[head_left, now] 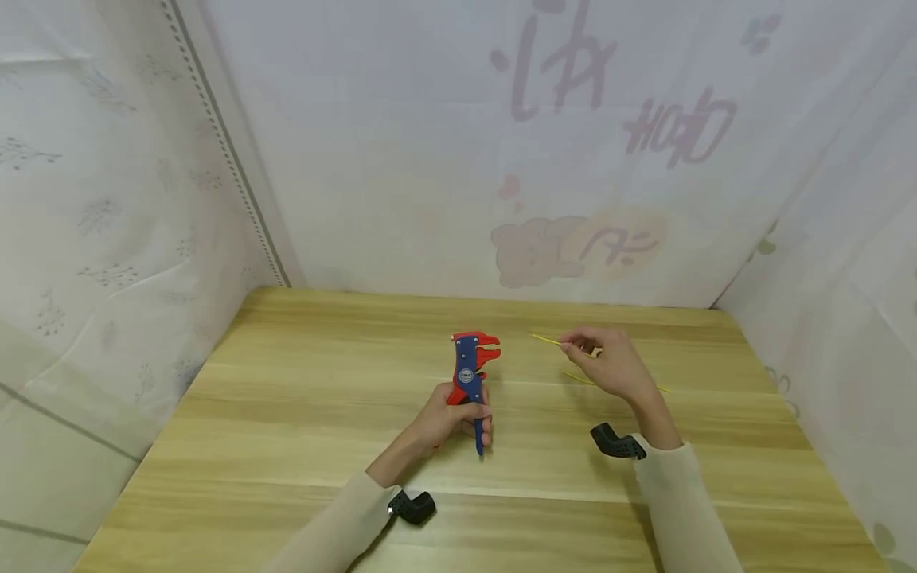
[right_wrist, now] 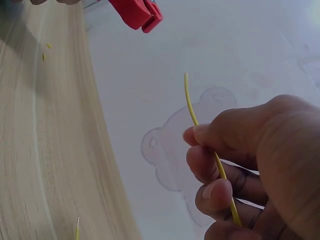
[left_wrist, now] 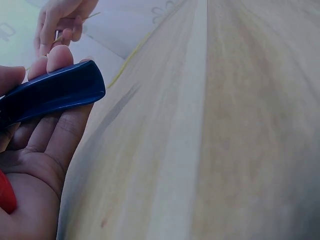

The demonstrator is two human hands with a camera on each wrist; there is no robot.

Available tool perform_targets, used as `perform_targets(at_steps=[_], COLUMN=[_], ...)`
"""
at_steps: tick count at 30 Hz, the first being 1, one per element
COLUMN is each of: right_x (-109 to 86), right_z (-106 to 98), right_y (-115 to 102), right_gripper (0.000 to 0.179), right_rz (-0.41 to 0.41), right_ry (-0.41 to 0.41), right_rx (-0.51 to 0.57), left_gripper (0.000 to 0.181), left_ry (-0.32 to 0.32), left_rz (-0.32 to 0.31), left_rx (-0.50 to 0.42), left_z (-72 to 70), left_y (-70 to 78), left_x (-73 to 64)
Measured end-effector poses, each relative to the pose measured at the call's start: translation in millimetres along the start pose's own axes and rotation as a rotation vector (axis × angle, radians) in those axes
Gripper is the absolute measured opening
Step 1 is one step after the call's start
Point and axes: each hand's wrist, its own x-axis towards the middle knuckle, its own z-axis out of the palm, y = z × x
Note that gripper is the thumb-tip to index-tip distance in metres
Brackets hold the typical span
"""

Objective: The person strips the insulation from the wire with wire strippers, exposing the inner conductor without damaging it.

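My left hand grips the handles of a red and blue wire stripper, held above the table with its notched red jaws pointing right. In the left wrist view a blue handle lies across the curled fingers. To the right, my right hand pinches a thin yellow wire between thumb and fingertips. One end of that wire points left toward the tool, apart from its jaws. A second yellow wire lies on the table below the right hand; its tip in the right wrist view looks bare.
The wooden table meets a pale printed cloth at its back edge, with cloth at both sides too. Small yellow bits lie on the table. Each wrist wears a black camera mount.
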Motion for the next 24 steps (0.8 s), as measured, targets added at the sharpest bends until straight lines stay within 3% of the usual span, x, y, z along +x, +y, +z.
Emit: perform_targets(at_steps=[17,24], right_x=[-0.4,-2.6], right_z=[6,10], right_y=[-20,-23], right_gripper=[0.008,0.007], right_rz=[-0.053,-0.053], right_ry=[0.018,0.006], right_rx=[0.003,0.04], left_gripper=[0.027,0.034], left_ry=[-0.01,-0.024], left_rz=[0.013,0.027], left_rx=[0.027,0.028], left_z=[3.1,5.0], left_y=[7.3,6.6], left_x=[-1.2,-3.9])
